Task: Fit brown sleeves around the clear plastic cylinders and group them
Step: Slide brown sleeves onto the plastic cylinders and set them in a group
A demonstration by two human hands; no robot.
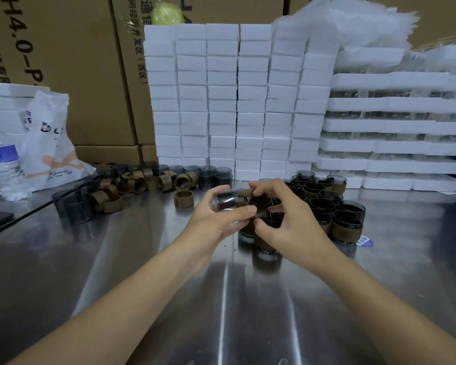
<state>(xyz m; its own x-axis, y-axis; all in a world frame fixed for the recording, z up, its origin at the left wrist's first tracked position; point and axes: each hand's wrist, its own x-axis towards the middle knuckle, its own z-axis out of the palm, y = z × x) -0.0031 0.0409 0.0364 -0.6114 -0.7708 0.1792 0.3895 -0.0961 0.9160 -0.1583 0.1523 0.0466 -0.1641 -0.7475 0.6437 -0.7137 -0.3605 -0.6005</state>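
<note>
My left hand grips a clear smoky plastic cylinder lying sideways above the steel table. My right hand pinches a brown sleeve at the cylinder's right end. Behind and right of my hands stands a cluster of sleeved cylinders, packed together upright. A single loose brown sleeve lies on the table left of my hands. Further left sits a heap of loose brown sleeves mixed with bare cylinders.
A wall of stacked white foam blocks rises behind the work area, with foam trays at the right. A water bottle and a white plastic bag stand at the left. Cardboard boxes fill the background.
</note>
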